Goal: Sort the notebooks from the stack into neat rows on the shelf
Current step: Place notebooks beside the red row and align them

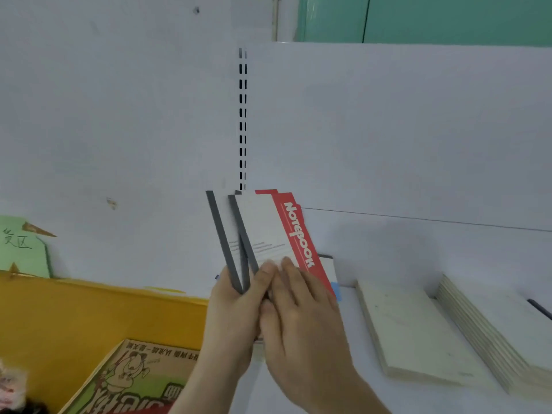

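I hold a fanned bunch of notebooks upright in front of the white shelf [373, 249]. Two have grey spines [222, 237] and white covers [263, 231]; behind them stands a red notebook [298, 234] with white lettering. My left hand [230, 321] grips the bunch at its lower end, thumb curled over the grey spines. My right hand [301, 318] lies against the front of the covers with its fingers nearly straight, fingertips touching the white cover. Two cream stacks of notebooks [412, 330] [490, 333] lie flat on the shelf to the right.
A slotted upright [242, 121] runs up the white back panel above the notebooks. A yellow surface [89, 312] lies to the lower left with a printed cardboard box [134, 380] on it. A green paper sign [21, 249] hangs at the left edge.
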`<state>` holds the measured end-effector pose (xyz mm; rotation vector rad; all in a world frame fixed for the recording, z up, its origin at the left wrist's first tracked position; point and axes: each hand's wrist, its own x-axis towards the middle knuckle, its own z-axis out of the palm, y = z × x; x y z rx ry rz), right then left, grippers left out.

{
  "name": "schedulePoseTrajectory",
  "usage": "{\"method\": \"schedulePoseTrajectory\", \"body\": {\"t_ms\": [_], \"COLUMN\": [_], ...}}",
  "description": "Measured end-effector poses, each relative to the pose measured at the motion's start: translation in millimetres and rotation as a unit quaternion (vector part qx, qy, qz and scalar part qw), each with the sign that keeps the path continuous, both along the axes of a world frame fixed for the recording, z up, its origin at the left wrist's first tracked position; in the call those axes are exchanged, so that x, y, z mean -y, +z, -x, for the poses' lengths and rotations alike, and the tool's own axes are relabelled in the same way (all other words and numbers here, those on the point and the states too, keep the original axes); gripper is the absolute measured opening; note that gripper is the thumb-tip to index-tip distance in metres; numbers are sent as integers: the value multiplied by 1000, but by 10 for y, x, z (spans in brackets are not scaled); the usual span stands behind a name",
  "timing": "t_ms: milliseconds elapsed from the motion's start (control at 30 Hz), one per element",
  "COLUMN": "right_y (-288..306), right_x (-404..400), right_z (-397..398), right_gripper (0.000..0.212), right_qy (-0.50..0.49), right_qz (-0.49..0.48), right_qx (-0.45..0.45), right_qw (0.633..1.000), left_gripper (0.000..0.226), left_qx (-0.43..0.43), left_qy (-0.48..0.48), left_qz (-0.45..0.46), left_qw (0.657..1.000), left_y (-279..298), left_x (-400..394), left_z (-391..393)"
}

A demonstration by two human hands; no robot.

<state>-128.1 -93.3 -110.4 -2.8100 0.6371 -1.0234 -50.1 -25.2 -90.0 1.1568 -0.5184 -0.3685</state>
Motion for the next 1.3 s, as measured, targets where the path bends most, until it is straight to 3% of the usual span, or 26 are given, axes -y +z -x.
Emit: {"method": "schedulePoseTrajectory", "body": {"t_ms": [67, 200, 267, 333, 500, 600, 733, 833, 1067, 1300], "right_y": [68, 255, 300, 245, -85, -269, -470, -475, -515, -419], "right_x": [109, 521, 641, 672, 571, 471, 374, 367, 414, 528], "right_z": [171, 503, 660, 826, 1212, 1341, 1427, 1491, 1553, 2142], "right_gripper": [64, 67, 49, 24, 22, 24, 39, 38, 47, 41], "right_qy": [17, -80, -28, 3, -2, -21, -34, -33, -52, -43], "right_qz": [-52, -202, -337, -385, -368, -372, -410, -425, -392, -373], "right_qx": [47, 157, 190, 240, 314, 311, 291, 286, 198, 220], "right_qw": [997, 963, 922, 891, 875, 874, 864, 858, 897, 900], "left_gripper": [19, 19, 24, 30, 19, 35, 34, 37, 20, 17], "left_qx": [-4, 37, 60, 93, 172, 143, 143, 144, 203, 218], "left_qy": [-4, -46, -70, -102, -141, -112, -121, -136, -123, -127], "left_qz": [-6, -27, -45, -83, -172, -147, -166, -180, -189, -172], "left_qw": [1000, 998, 995, 987, 960, 972, 968, 963, 953, 952], "left_y": [-40, -70, -93, -139, -281, -386, -542, -581, -563, -435], "left_x": [45, 160, 215, 257, 333, 333, 318, 301, 248, 417], "left_z": [-2, 117, 228, 333, 507, 633, 780, 808, 861, 1253]}}
